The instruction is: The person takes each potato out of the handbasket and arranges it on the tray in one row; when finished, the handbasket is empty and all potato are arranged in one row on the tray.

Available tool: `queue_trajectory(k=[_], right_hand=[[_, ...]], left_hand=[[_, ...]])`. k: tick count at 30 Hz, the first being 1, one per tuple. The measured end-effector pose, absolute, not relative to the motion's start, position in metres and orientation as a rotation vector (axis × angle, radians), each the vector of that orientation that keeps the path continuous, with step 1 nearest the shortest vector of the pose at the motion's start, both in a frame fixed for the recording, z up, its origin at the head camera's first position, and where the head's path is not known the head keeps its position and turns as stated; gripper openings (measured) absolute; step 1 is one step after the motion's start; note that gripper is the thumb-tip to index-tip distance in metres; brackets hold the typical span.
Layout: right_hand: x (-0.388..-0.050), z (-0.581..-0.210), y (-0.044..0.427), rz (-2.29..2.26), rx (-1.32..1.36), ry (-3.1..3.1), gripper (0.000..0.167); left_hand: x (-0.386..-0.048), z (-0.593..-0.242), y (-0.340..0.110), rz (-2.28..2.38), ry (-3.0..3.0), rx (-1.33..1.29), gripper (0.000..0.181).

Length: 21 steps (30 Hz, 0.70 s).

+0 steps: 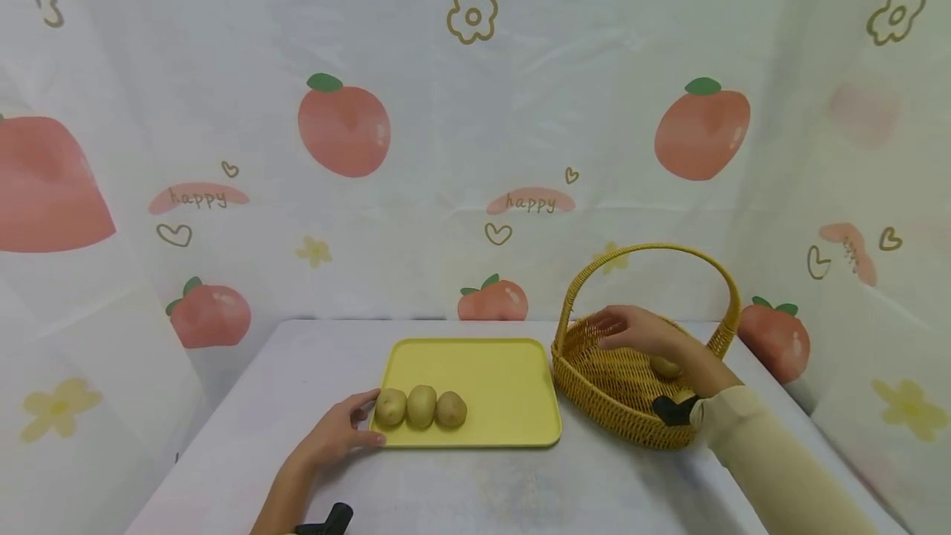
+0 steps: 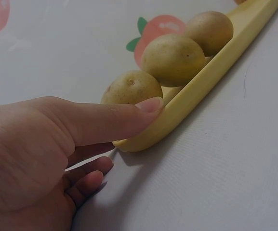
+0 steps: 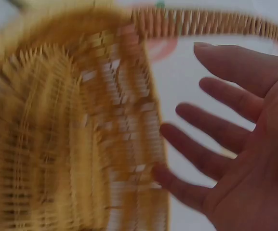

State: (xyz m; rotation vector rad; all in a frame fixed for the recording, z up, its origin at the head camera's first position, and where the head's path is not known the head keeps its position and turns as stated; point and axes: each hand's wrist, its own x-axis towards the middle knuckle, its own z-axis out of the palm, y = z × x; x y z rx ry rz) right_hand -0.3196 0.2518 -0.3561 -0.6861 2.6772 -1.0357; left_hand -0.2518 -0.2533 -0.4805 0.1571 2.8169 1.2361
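Right wrist view, fingers (spread), near basket

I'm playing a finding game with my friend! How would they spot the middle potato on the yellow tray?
On the white table, find the yellow tray, just left of the basket. From its near left corner, by the left hand, three potatoes sit in a row. The middle potato is the only one with a potato on each side.

Tray: plain yellow. Potatoes at near left: yellowish-brown. Basket at right: golden-brown weave. Far backdrop: white, printed with red fruits, green leaves, brown-outlined hearts. Right sleeve: cream.
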Motion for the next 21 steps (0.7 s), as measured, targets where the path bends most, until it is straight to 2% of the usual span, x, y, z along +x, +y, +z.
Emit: queue_trajectory(k=[6,17,21], right_hand=[[-0.327,-0.370,0.278,-1.000,-0.528,2.730,0.067],[-0.332,-0.391,0.309,-0.962,-0.278,2.772,0.069],[-0.334,-0.397,0.310,-0.940,-0.298,2.776,0.066]], left_hand=[[-0.252,-0.482,-0.253,1.240,2.823,0.143,0.085],[-0.251,-0.480,-0.251,1.223,2.818,0.127,0.085],[-0.252,-0.480,-0.251,1.212,2.823,0.128,0.085]])
